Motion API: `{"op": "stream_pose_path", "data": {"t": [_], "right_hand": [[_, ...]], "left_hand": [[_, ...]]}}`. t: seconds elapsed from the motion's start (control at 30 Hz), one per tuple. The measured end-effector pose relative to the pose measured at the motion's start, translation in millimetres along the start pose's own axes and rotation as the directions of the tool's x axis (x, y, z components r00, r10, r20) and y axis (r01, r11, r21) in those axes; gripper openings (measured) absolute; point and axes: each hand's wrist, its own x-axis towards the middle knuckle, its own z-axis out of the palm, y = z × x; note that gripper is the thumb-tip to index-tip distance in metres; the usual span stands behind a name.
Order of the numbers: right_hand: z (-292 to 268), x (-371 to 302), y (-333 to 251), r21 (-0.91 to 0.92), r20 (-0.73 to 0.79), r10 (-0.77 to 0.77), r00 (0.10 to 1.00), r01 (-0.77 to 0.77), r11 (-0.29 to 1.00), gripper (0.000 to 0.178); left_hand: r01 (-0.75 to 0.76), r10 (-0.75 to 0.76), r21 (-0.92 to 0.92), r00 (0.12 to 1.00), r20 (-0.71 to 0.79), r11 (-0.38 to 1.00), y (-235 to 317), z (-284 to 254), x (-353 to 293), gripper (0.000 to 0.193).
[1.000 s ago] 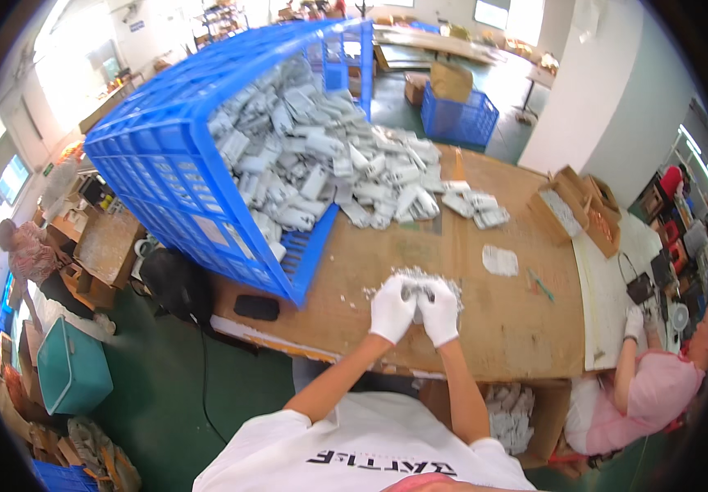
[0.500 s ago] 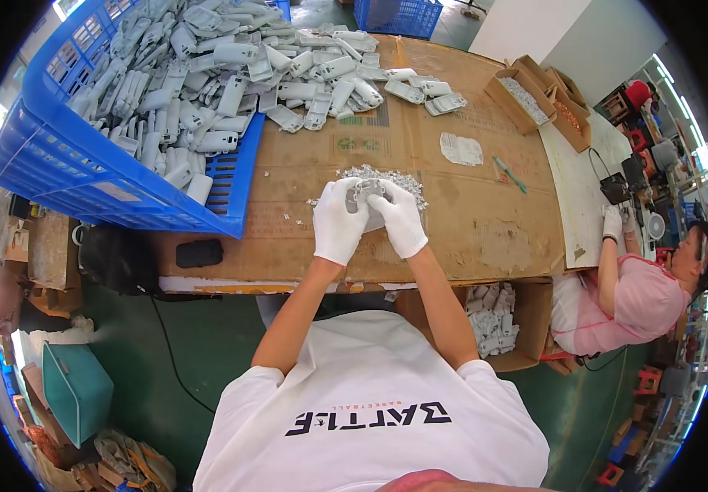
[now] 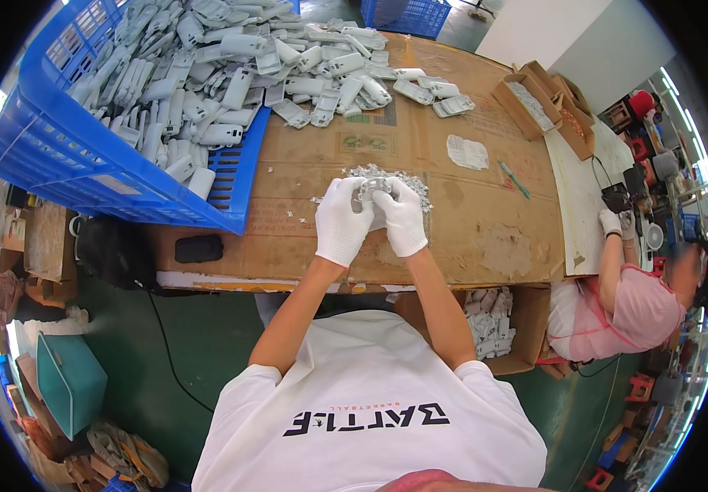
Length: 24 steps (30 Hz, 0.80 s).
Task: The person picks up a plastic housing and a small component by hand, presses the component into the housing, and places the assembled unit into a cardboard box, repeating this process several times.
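Observation:
Both my hands wear white gloves and meet above the cardboard-covered table (image 3: 313,254). My left hand (image 3: 342,221) grips a small whitish-grey plastic casing (image 3: 374,189) from its left side. On the other side, my right hand (image 3: 404,220) holds the same casing, with its thumb pressed on it. The fingers hide much of the casing. Just behind it lies a heap of tiny white plastic pieces (image 3: 414,185), with a few scattered off to the left.
A blue crate (image 3: 116,184) spills similar casings (image 3: 243,86) across the far left. Paper (image 3: 467,152), a green pen (image 3: 515,179) and small-part boxes (image 3: 526,105) lie to the right. A black case (image 3: 199,248) sits near the front edge. A co-worker in pink (image 3: 629,316) works at the right.
The casing has tilted slightly between my fingers, and more of its pale upper end shows. My hands stay in nearly the same place. The whole view has shifted a little.

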Motion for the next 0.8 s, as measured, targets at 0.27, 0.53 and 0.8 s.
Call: {"op": "stream_pose_path", "data": {"t": [0.27, 0.53, 0.8], "right_hand": [[5, -7, -17, 0.028, -0.007, 0.017, 1.0, -0.016, 0.999, 0.01], [4, -10, -7, 0.074, -0.03, -0.011, 0.999, 0.013, 0.997, 0.008], [7, -8, -5, 0.001, -0.073, -0.041, 0.996, 0.041, 0.999, 0.006]], "left_hand": [[0.002, -0.003, -0.043, 1.0, -0.022, 0.999, 2, -1, -1, 0.017], [-0.014, 0.013, -0.032, 0.999, -0.029, 0.999, 2, -2, -4, 0.018], [0.017, -0.018, -0.048, 1.0, -0.019, 0.999, 1, -3, -7, 0.02]]}}
